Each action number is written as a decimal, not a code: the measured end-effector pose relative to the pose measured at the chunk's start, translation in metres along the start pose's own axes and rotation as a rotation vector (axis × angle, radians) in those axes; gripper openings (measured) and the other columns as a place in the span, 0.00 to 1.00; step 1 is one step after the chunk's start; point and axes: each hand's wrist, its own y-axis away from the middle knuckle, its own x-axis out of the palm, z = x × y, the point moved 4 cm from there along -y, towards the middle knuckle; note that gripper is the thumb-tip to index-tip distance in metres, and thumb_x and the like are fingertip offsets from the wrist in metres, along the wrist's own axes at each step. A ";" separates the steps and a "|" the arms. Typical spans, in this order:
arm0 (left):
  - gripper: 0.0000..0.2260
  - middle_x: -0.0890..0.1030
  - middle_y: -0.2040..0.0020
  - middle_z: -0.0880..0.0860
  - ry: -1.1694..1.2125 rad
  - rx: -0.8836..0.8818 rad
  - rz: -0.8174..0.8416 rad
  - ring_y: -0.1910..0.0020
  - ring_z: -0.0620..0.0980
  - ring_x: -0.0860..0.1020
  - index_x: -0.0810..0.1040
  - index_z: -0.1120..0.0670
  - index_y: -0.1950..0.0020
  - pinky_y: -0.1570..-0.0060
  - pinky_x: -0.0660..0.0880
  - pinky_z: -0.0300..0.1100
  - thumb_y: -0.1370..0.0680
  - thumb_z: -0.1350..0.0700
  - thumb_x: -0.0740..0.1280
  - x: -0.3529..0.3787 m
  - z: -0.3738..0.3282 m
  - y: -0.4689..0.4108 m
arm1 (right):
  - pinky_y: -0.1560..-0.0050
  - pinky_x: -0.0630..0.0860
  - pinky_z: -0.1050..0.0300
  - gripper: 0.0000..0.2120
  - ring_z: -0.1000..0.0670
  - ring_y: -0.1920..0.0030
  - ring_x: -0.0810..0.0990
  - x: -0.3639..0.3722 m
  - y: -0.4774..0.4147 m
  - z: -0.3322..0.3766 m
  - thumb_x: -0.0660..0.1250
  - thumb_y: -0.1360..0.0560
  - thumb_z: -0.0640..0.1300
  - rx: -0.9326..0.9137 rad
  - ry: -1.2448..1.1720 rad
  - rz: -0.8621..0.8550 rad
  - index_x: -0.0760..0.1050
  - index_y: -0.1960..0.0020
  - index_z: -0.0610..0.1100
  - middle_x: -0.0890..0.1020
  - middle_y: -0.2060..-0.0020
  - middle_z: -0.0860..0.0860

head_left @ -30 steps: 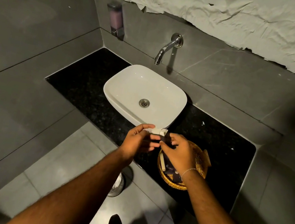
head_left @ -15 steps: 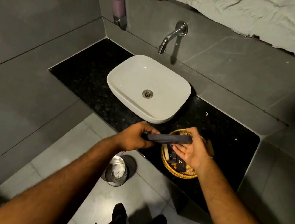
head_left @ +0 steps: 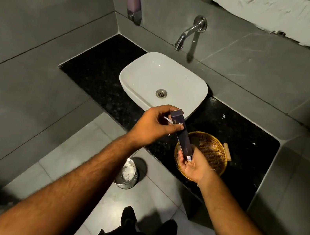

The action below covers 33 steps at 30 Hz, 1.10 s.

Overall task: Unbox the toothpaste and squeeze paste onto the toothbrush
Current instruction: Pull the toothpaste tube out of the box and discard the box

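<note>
Since half a second ago the dark toothpaste box [head_left: 181, 136] has swung from lying level to tilting steeply, open lower end down. The left hand [head_left: 154, 126] pinches its upper part, a white strip beside the fingers; the right hand [head_left: 193, 165] cups beneath, fingers half curled, where a pale tip peeks out. All this hangs over the near-right wicker basket [head_left: 213, 148]. A fast slide could send the tube past the palm.

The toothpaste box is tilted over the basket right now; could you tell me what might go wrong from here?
The toothpaste box tilts open end down into the right hand; the tube peeking out could slip past into the basket. The left hand pinches only the upper part, so the box may twist.
</note>
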 end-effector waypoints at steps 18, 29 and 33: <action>0.12 0.88 0.46 0.63 -0.052 0.102 -0.070 0.50 0.68 0.84 0.87 0.60 0.40 0.48 0.82 0.61 0.23 0.61 0.79 0.005 -0.036 0.002 | 0.63 0.86 0.59 0.21 0.49 0.57 0.89 -0.007 0.005 0.001 0.72 0.21 0.54 -0.065 -0.048 0.171 0.80 0.36 0.39 0.89 0.53 0.43; 0.11 0.83 0.52 0.43 -0.088 0.255 -0.171 0.54 0.45 0.82 0.84 0.52 0.44 0.61 0.80 0.43 0.24 0.53 0.79 0.006 -0.057 -0.002 | 0.68 0.82 0.63 0.16 0.52 0.62 0.85 0.006 0.014 0.006 0.68 0.20 0.54 -0.076 0.038 0.222 0.82 0.45 0.41 0.86 0.57 0.46; 0.10 0.85 0.49 0.50 -0.118 0.194 -0.183 0.50 0.53 0.85 0.84 0.53 0.44 0.56 0.85 0.57 0.23 0.52 0.78 0.000 -0.048 -0.005 | 0.72 0.77 0.68 0.17 0.55 0.66 0.81 0.009 0.015 0.006 0.70 0.21 0.55 -0.055 0.054 0.221 0.82 0.44 0.41 0.85 0.59 0.47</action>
